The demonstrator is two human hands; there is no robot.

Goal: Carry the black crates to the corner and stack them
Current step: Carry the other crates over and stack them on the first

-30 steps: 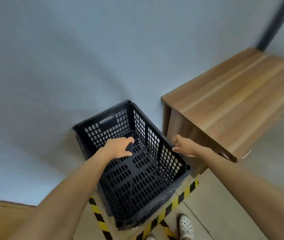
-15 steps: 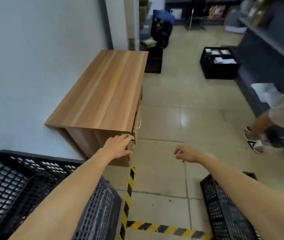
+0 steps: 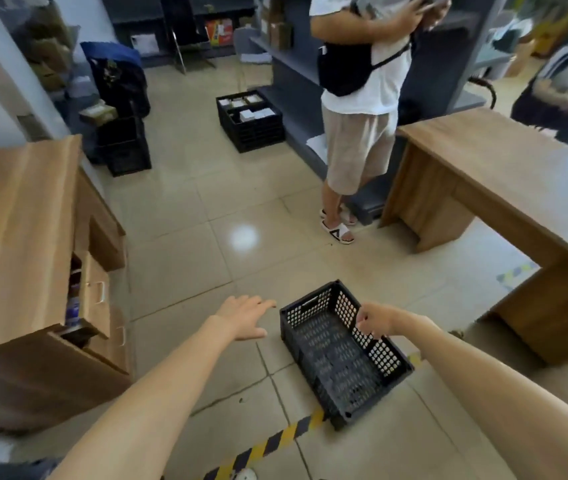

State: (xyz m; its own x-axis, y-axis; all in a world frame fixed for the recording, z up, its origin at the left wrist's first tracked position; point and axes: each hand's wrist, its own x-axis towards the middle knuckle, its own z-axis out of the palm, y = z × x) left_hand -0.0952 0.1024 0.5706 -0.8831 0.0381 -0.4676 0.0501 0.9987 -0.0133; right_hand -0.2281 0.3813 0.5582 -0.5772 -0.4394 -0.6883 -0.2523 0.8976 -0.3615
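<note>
- Crate (image 3: 341, 351), black and perforated, sits empty on the tiled floor (image 3: 206, 216) just ahead of the person, one near corner resting on the yellow-and-black tape line (image 3: 268, 445); a handle slot shows in its far end wall.
- Right hand (image 3: 376, 318) hangs over the crate's right long wall, fingers loosely curled downward. Whether they touch the rim cannot be told from this angle; nothing is gripped yet.
- Left hand (image 3: 244, 318) is held out flat beside the crate's left side, fingers spread and empty, near the wall but apart from it.
- Judged from that pose, the step in hand is reaching to take this crate by both sides, and the lift has not begun.
- Further black crates remain out in the room: one with white boxes in it (image 3: 251, 121) by the grey shelving (image 3: 296, 74), another dark one (image 3: 125, 147) against the left wall. If those count, several carries are left.
- No corner stack is in view here, so how many crates are already placed cannot be judged.
- A wooden cabinet (image 3: 19, 244) with half-open drawers stands at left and a wooden desk (image 3: 504, 181) at right, leaving a lane between them.
- A bystander in white shirt and beige shorts (image 3: 358, 126) stands mid-floor near the desk, and could be in the way when fetching the far crates.
</note>
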